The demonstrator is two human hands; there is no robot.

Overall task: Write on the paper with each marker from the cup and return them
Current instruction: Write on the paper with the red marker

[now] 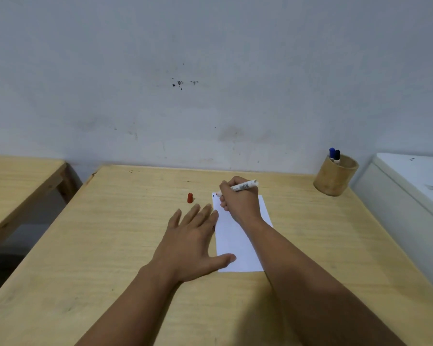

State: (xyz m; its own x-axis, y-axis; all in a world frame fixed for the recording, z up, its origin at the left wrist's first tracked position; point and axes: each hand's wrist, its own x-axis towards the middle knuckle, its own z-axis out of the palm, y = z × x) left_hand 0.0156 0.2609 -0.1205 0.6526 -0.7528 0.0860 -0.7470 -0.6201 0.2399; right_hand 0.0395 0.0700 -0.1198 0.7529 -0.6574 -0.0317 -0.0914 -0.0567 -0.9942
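Note:
A white sheet of paper (238,245) lies on the wooden table (110,245). My right hand (238,203) grips a white marker (244,186) with a red tip, and the tip touches the paper's top left corner beside a short dark stroke. My left hand (193,238) lies flat with fingers spread, its thumb and fingertips on the paper's left edge. The marker's red cap (190,198) stands on the table left of the paper. A wooden cup (335,176) at the far right corner holds a blue-capped marker (332,153) and a black-capped marker (337,156).
A pale wall rises right behind the table. A second wooden table (18,186) stands to the left across a gap. A white cabinet or appliance (410,186) sits against the table's right side.

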